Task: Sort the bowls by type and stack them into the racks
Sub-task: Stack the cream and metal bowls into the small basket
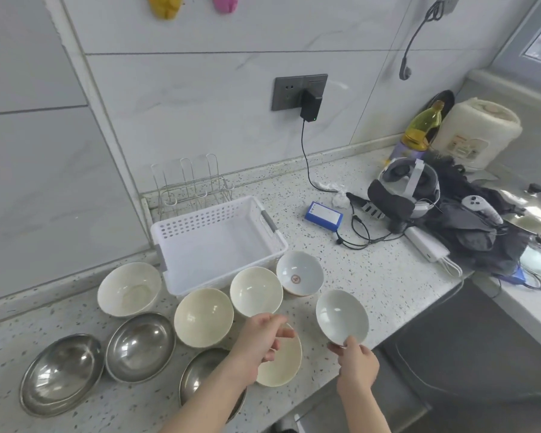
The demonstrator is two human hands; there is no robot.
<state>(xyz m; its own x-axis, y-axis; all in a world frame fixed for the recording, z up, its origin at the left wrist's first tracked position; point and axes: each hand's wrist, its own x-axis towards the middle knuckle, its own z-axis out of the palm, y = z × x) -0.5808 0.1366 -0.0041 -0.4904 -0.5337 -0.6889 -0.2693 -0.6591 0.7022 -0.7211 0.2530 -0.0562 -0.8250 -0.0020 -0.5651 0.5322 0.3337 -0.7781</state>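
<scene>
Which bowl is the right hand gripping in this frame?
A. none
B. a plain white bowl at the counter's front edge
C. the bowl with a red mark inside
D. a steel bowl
B: the right hand pinches the near rim of the plain white bowl.

A home kitchen, going by the speckled stone counter [341,276] set against grey-veined wall tiles [200,98] with a socket [294,92] above it. Ceramic bowls [256,290] and steel bowls [139,346] spread beside a white basket [253,210] and a wire rack [189,182]; further right, a rice cooker [478,132], an oil bottle [423,126] and a pot lid [531,210]. Everyday clutter too: a headset [403,189], a power bank [427,245].
</scene>
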